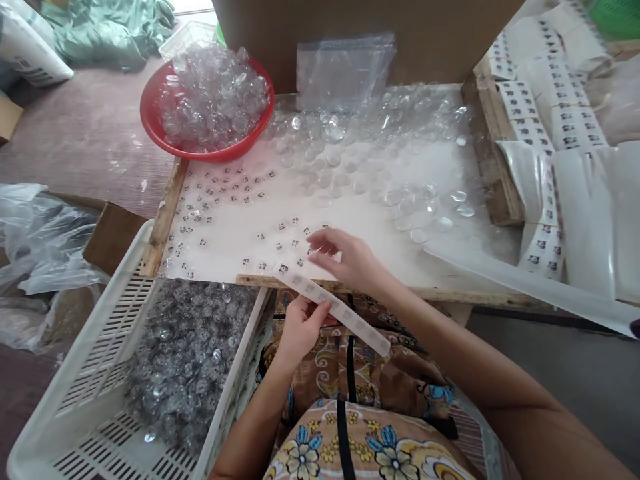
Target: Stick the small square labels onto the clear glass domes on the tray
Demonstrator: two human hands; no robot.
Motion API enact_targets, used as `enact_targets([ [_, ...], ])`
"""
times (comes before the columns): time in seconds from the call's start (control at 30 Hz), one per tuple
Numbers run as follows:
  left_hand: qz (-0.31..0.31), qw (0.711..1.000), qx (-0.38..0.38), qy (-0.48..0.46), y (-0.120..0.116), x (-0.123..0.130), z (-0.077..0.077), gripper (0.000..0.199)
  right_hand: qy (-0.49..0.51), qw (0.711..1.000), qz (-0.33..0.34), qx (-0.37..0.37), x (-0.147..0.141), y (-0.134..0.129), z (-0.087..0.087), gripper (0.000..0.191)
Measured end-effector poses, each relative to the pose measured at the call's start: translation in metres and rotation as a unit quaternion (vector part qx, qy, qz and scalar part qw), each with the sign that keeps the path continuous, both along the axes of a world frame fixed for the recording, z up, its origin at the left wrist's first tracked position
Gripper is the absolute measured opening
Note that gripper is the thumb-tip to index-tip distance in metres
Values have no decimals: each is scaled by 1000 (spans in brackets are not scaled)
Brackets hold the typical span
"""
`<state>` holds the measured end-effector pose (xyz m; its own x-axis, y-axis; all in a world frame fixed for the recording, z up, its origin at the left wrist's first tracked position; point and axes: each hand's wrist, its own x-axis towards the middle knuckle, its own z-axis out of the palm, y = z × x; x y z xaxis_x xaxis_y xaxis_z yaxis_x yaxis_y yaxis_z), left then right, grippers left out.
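My left hand (304,328) pinches a narrow strip of backing paper (357,327) between thumb and fingers, below the front edge of the work board. Small dark animal-print stickers show along the strip, one at its upper left end. Just above, my right hand (345,259) hovers over the board with curved fingers apart; no object is clearly visible in it. Clear discs bearing the same print (295,221) lie scattered near its fingertips and toward the board's left side. Plain clear discs (345,167) spread over the middle and back of the white board (225,233).
A red bowl (150,113) heaped with clear discs stands at the back left. Below it, a white plastic crate (95,373) holds many printed discs. Bundled sticker strips (543,247) lie at right, beside a loose curled strip (520,283). A clear bag (345,70) leans against cardboard behind.
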<state>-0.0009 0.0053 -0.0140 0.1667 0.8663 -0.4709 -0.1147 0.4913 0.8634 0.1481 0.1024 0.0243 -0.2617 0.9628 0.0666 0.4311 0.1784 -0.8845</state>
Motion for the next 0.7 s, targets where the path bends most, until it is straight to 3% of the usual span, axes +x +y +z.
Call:
enact_targets([
  [0.07, -4, 1000, -3, -3, 0, 2, -2, 40, 56, 997, 47, -35, -17, -8, 5, 16],
  [0.2, -6, 1000, 3, 1, 0, 2, -2, 43, 62, 997, 39, -38, -34, -15, 5, 7],
  [0.37, -14, 1000, 5, -3, -1, 0, -2, 40, 5, 999, 31, 9, -38, -26, 5, 5],
  [0.5, -21, 1000, 12, 14, -1, -2, -4, 38, 90, 995, 19, 23, -27, -23, 16, 13],
  [0.6, -19, 1000, 9, 5, -1, -4, -2, 36, 148, 985, -86, 13, 10, 0, 24, 14],
  [0.7, -19, 1000, 14, 5, 0, -6, 1, 34, 54, 964, -255, 58, 68, 27, 21, 14],
])
